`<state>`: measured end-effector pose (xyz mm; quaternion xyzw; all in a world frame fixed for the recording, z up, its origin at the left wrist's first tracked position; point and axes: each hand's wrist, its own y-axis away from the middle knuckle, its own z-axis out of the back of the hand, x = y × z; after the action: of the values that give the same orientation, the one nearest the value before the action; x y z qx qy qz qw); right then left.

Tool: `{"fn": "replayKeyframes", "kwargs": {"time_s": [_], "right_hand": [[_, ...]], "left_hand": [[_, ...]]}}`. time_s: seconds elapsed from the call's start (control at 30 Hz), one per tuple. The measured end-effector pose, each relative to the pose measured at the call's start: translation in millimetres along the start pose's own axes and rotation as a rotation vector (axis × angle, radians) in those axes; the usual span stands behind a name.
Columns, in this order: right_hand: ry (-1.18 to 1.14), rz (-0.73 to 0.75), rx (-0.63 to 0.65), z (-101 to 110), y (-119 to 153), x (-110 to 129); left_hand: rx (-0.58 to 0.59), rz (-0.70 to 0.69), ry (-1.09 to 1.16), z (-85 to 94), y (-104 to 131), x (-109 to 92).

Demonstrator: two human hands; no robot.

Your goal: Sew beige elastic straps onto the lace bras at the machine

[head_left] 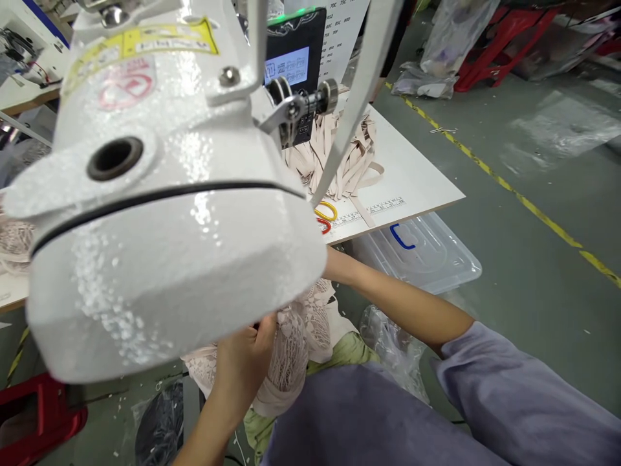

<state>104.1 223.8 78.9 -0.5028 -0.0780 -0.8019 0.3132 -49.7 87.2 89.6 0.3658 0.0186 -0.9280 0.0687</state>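
Head view: two hands [245,355], one mostly hidden, lace [287,353], one sewing machine [179,259].

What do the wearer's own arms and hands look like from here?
The right arm has a loose, plain greyish-purple sleeve ending near the elbow. The visible left forearm is bare. The left hand shows no glove; the white machine head hides the right hand.

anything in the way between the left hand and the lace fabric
Nothing visible: the left hand appears to be against the lace fabric. The white machine head blocks the view just above the hand, so anything behind it can't be judged.
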Motion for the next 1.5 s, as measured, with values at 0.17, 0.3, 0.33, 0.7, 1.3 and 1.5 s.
{"fn": "replayKeyframes", "kwargs": {"time_s": [0.17, 0.3, 0.33, 0.7, 1.3, 1.5], "right_hand": [[0.005, -0.009, -0.013, -0.7, 0.6, 0.8], [0.037, 0.003, -0.023, -2.8, 0.1, -3.8], [0.039, 0.014, -0.018, -3.1, -0.5, -5.6], [0.008, 0.1, 0.04, -4.9, -8.1, -19.0], [0.05, 0.177, -0.12, -24.1, -7.9, -33.2], [0.047, 0.18, -0.156, -22.5, -5.0, -32.8]], "left_hand": [[0.02, -0.008, -0.021, 0.8, -1.8, -1.6], [-0.002, -0.031, -0.027, -0.5, -1.2, 2.4], [-0.003, -0.051, -0.026, -0.8, -0.9, 3.8], [0.034, -0.203, -0.084, 3.9, -1.1, 2.3], [-0.113, -0.415, -0.321, -0.7, 8.4, 14.4], [-0.148, -0.487, -0.361, -9.4, 8.0, 16.2]]}}
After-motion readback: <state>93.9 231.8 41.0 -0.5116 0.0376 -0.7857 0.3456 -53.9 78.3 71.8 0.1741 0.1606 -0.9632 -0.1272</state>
